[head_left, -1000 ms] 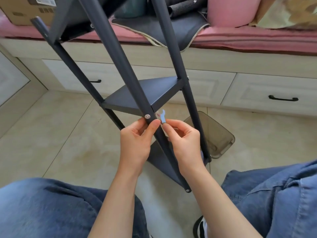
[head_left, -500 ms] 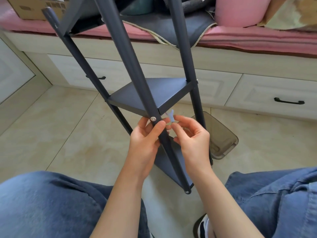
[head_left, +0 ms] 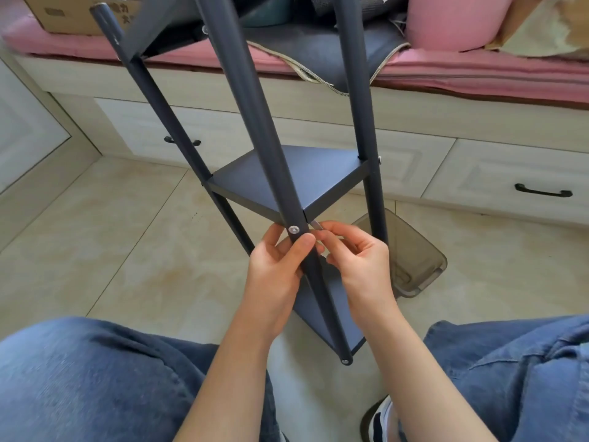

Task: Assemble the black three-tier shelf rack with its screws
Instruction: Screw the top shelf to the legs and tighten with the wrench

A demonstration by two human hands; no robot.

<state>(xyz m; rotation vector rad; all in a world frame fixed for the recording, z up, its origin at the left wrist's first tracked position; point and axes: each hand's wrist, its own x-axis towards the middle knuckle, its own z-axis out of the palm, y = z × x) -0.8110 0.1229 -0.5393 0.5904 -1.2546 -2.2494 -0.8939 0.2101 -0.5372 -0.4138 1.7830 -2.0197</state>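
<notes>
The black three-tier shelf rack (head_left: 296,183) stands tilted on the floor between my knees, its three poles running up out of view. A silver screw (head_left: 294,230) sits in the near pole at the corner of the middle triangular shelf. My left hand (head_left: 280,266) grips that pole just below the screw, thumb across its front. My right hand (head_left: 357,256) pinches a small flat metal wrench (head_left: 316,224) right beside the pole, behind the screw. The lowest shelf is partly hidden by my hands.
A smoky transparent plastic bin (head_left: 414,260) stands on the tiled floor just right of the rack. White drawers with black handles (head_left: 543,191) run along the back under a pink cushioned bench (head_left: 478,71). A cardboard box (head_left: 73,14) sits at top left. My jeans-clad knees flank the rack.
The wrench in my right hand has moved in against the pole behind the screw. The view has shifted, so the rack appears further right and lower.
</notes>
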